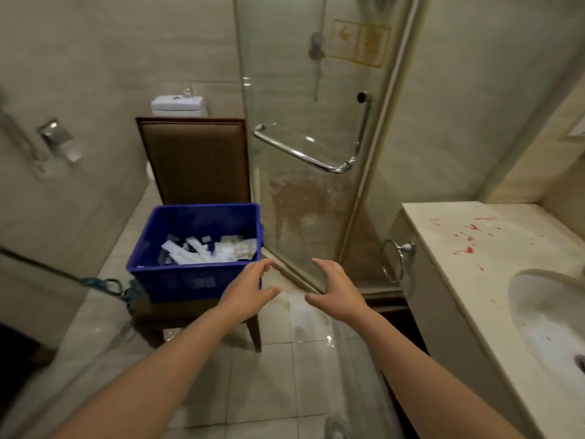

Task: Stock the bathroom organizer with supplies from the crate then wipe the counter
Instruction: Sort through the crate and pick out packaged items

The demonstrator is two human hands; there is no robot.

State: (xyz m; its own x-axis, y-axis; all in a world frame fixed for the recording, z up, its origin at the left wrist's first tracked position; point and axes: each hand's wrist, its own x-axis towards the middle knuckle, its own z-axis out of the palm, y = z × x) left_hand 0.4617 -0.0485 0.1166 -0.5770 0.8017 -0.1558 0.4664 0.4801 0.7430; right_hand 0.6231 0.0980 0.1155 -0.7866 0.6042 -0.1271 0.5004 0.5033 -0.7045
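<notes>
A blue plastic crate [177,280] stands on the seat of a brown chair [196,160]. Inside it lie several small white and pale green packets [209,250]. My left hand [250,288] hovers open at the crate's near right corner, fingers spread, holding nothing. My right hand [337,288] is held out open over the floor, to the right of the crate and apart from it. The pale counter [468,248] on the right carries red splatter stains [467,236]. No organizer is in view.
A white sink basin [544,318] is set into the counter at the right edge. A glass shower door [304,122] with a chrome handle [316,153] stands behind the crate. A towel ring [395,259] hangs on the counter's side. The tiled floor [285,375] is wet and shiny.
</notes>
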